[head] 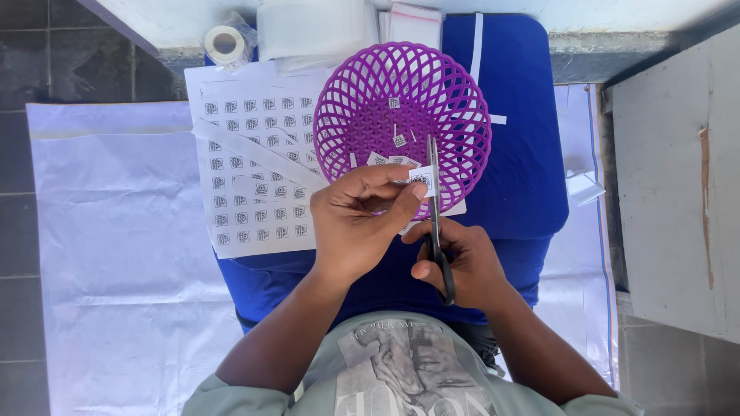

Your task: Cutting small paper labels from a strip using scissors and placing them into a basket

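The purple basket (401, 108) serves as the landmark here: an openwork plastic bowl sitting on a blue cushion-like surface (524, 177) that serves as the bench. Just at the basket's near rim, the left hand (362, 223) pinches a narrow paper strip (421, 180) of small printed square labels between thumb and forefinger, fingers curled closed on it. The right hand (462, 262), also near the basket's near rim and slightly to its right, is closed through the loops of a pair of scissors (435, 208); the blades point up across the rim and look nearly shut against the strip's end.

Inside the basket lie several cut label squares (398, 141). To the basket's left, partly under its rim, is a printed sheet of labels (254, 177) with loose strips across it. Beyond the basket, toward the wall, sit a roll of tape (225, 44) and a stack of clear plastic bags (316, 27). A white sheet (123, 254) covers the floor farther left of the basket.

As a judgement, the risks lie in the cut itself. The left thumb tip sits very close to the blades, so a nick is possible if the strip is fed too far. A slanted cut could slice through a printed square. A freed piece may also drop outside the rim or slip through the basket's open weave, since the strip's end hangs right at the edge.
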